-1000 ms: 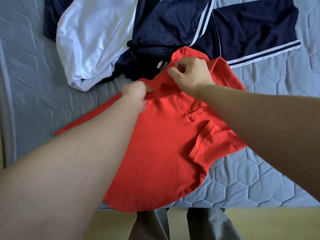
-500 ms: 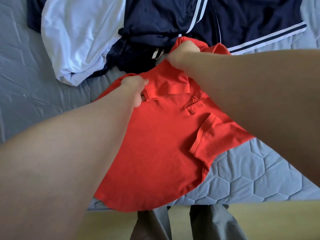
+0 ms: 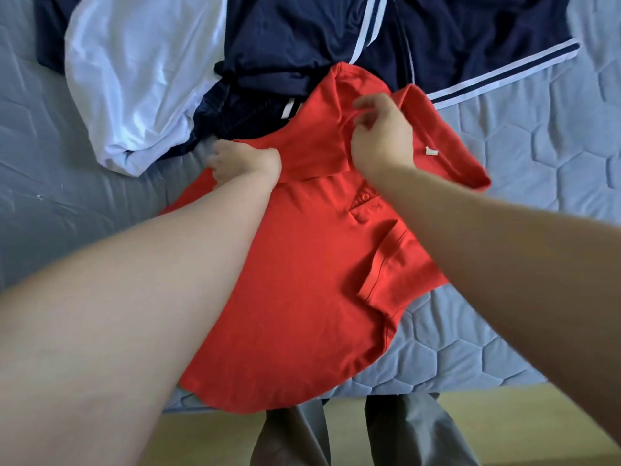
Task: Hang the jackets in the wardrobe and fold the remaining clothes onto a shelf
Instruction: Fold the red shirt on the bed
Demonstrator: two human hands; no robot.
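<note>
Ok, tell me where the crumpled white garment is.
Head view, upper left: the crumpled white garment lies partly over the navy striped jacket, left of the red polo shirt.

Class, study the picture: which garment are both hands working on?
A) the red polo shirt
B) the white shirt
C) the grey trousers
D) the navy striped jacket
A: the left hand and right hand both sit at the collar end of the red polo shirt.

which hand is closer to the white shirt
Left. The left hand grips the red shirt at its shoulder edge, just right of the white shirt. The right hand is farther right, over the red shirt's top.
</note>
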